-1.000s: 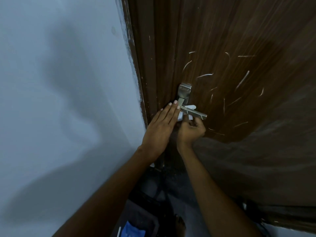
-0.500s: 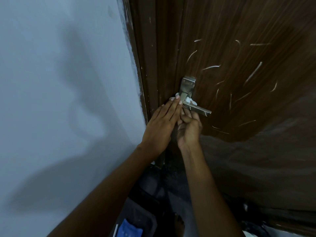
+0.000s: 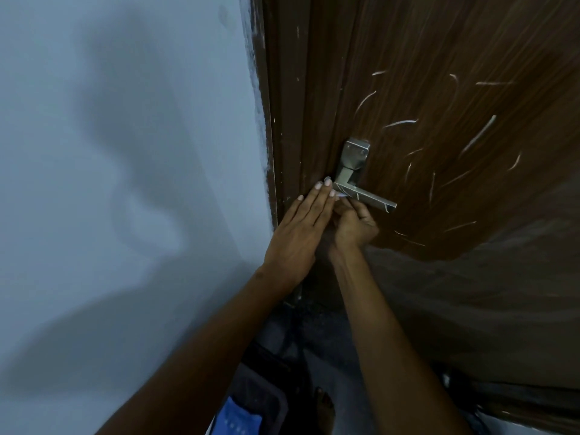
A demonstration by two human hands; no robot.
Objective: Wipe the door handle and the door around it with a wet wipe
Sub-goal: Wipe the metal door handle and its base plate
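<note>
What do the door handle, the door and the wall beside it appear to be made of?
Door handle: looks like brushed metal, silver-grey, dull sheen, two screws showing in its plate. Door: dark brown wood or wood-look laminate, with streaked grain and pale scratch-like marks; which one cannot be told. Wall: smooth, matt, pale paint, probably over plaster.
</note>
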